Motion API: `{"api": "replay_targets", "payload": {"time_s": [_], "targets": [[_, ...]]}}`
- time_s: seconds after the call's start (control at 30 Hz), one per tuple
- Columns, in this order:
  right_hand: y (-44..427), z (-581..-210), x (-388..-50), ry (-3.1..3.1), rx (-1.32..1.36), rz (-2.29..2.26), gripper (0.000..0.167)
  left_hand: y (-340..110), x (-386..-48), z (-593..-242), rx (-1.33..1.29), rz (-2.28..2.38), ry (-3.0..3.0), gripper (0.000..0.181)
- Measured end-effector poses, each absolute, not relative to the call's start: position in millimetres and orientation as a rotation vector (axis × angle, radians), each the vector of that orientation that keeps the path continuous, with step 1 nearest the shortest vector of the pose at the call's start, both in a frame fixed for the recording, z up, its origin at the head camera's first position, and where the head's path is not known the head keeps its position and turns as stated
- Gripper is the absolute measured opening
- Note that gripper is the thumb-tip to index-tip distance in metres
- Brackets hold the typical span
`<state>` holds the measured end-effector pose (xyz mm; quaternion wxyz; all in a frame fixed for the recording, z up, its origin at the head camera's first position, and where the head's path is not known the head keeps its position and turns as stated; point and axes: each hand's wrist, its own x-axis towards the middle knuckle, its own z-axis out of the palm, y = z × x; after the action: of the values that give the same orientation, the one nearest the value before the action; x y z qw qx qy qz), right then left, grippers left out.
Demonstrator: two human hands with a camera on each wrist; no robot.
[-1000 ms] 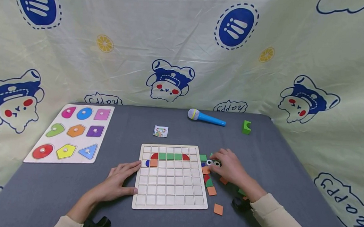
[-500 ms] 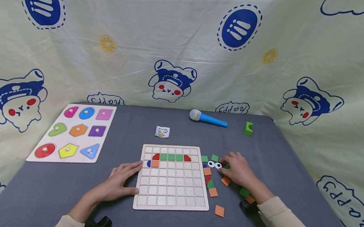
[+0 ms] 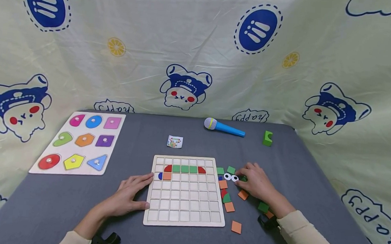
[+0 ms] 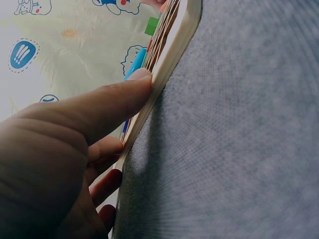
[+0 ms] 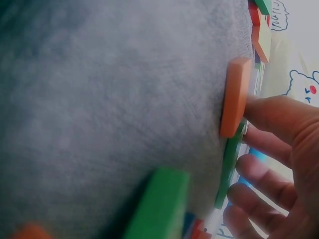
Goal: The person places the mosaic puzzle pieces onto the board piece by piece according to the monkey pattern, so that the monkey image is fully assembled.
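My left hand (image 3: 131, 193) lies along the left side of a pale grid board (image 3: 185, 207); thumb and fingertips touch its edge. In the left wrist view, the thumb presses the board's rim (image 4: 174, 59). Red, green, orange and blue tiles fill several upper cells, including a green tile (image 3: 184, 168). To the right of the board, my right hand (image 3: 256, 181) pinches a green tile (image 3: 243, 178) between thumb and index finger at the cloth. Beside its fingertips are two round eye pieces (image 3: 231, 177). In the right wrist view, an orange tile (image 5: 235, 97) partly hides the thumb tip.
Several loose tiles, such as an orange tile (image 3: 236, 227), lie right of the board. A shape puzzle board (image 3: 79, 150) is at the left. Farther back are a small printed card (image 3: 175, 141), a blue toy microphone (image 3: 227, 128) and a green notched block (image 3: 267, 138).
My right hand has moved a little right, away from the eye pieces, uncovering them and nearby green tiles; it stays still over the last half second. The left hand keeps its place.
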<state>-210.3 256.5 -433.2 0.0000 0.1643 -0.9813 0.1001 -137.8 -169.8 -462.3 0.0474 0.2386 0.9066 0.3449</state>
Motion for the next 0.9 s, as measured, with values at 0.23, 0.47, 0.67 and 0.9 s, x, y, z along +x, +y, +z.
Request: {"api": "replay_targets", "payload": {"time_s": [0.23, 0.47, 0.67, 0.9], "targets": [[257.1, -432.4, -209.9, -3.064, 0.540, 0.335, 0.023, -169.1, -137.4, -462.0, 0.738, 1.054, 2.774, 0.078], [252.8, -428.5, -206.9, -3.024, 0.552, 0.321, 0.024, -168.7, -137.0, -461.4, 0.742, 1.054, 2.764, 0.077], [236.4, -417.0, -201.7, -2.968, 0.622, 0.358, 0.026, -168.9, -137.2, -461.2, 0.749, 1.057, 2.758, 0.077], [206.8, -409.6, -199.1, -2.945, 0.705, 0.412, 0.027, -169.3, -137.3, -461.8, 0.750, 1.055, 2.758, 0.077]]}}
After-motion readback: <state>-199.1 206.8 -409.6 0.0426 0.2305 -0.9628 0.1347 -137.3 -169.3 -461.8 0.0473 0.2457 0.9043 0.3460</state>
